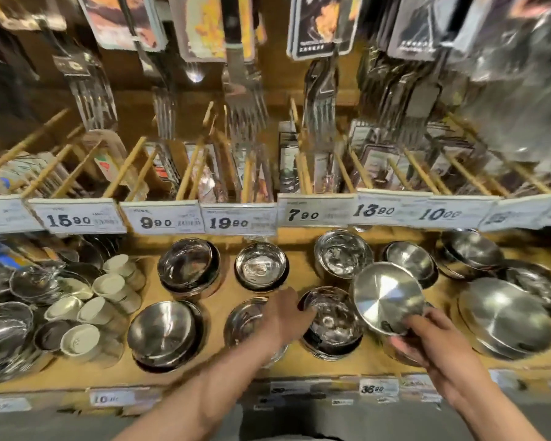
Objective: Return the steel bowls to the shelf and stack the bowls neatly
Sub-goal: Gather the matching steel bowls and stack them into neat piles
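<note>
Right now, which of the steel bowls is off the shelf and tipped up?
The shiny steel bowl gripped by the right hand, tilted so its flat underside faces the camera. Every other bowl sits on the wooden shelf, opening upward.

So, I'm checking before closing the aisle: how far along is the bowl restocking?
Mostly done: stacks of round steel bowls already sit in rows on the wooden shelf. In hand: the right hand holds a shiny steel bowl tilted, its base facing the camera, while the left hand touches the front-centre bowl stack. Left: setting that bowl onto a stack.
</note>
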